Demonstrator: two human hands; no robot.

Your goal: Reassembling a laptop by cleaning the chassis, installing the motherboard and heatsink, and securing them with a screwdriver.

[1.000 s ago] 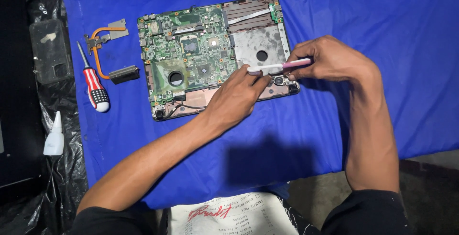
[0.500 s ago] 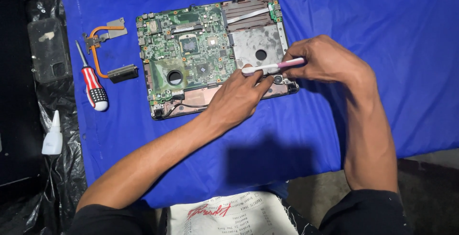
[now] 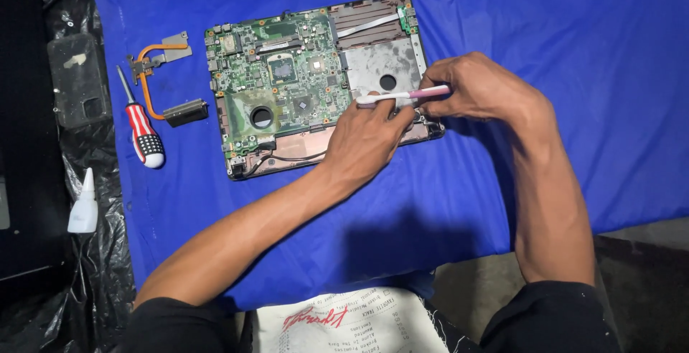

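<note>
An opened laptop base (image 3: 373, 62) with a green circuit board (image 3: 280, 87) lies on a blue cloth (image 3: 545, 30). My right hand (image 3: 481, 91) grips a pink and white toothbrush (image 3: 402, 96) by its handle, the white head pointing left over the board's right edge. My left hand (image 3: 369, 137) rests on the lower right part of the base, fingertips touching the brush near its head. What lies under the left palm is hidden.
A copper heat pipe with metal fins (image 3: 169, 80) and a red and white screwdriver (image 3: 143, 134) lie left of the laptop. A small white bottle (image 3: 84, 206) and a dark flat slab (image 3: 75, 80) sit on black plastic at far left. A printed white sack (image 3: 352, 321) lies near me.
The brush head has shifted slightly left and up along the board's edge with both hands; the view moved a little. Nothing was picked up or let go.
</note>
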